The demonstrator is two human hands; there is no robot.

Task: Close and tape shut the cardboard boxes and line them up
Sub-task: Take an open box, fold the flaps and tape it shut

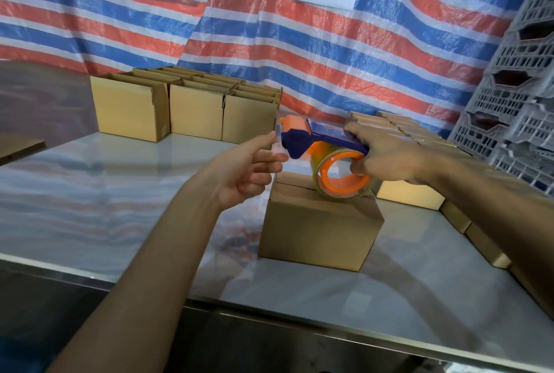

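A small closed cardboard box (320,228) stands on the shiny table (120,192) in front of me, its top flaps meeting in a seam. My right hand (386,159) grips a blue and orange tape dispenser (317,145) with a roll of clear tape, held just above the box top. My left hand (248,168) hovers to the left of the dispenser's front end, fingers stretched toward the loose tape end; whether they touch it I cannot tell.
Several open-topped cardboard boxes (186,109) stand in a block at the back left. A row of closed boxes (413,192) runs along the right side under my right arm. Grey plastic crates (515,97) are stacked at the right. A striped tarp (150,13) hangs behind.
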